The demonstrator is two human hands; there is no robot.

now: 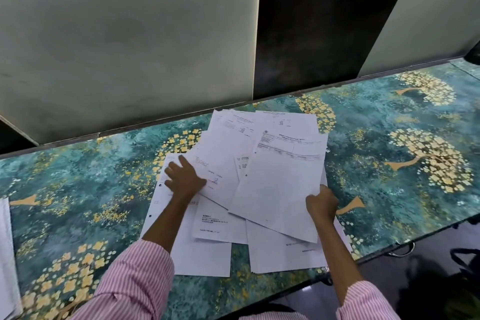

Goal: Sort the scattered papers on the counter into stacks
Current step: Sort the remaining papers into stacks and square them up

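Several white printed papers (215, 221) lie overlapping in a loose pile in the middle of the teal flower-patterned counter (389, 184). My left hand (183, 179) rests on the left part of the pile, fingers bent over a sheet's edge. My right hand (322, 205) pinches the lower right edge of the top sheet (280, 184), a page with a table printed near its far end. That sheet sits tilted across the others. Both sleeves are pink striped.
Another stack of paper (6, 262) shows at the counter's left edge. Grey partition panels (124, 41) and a dark panel (306, 34) rise behind the counter. The near counter edge runs at the lower right, with dark floor and a bag (465, 262) beyond.
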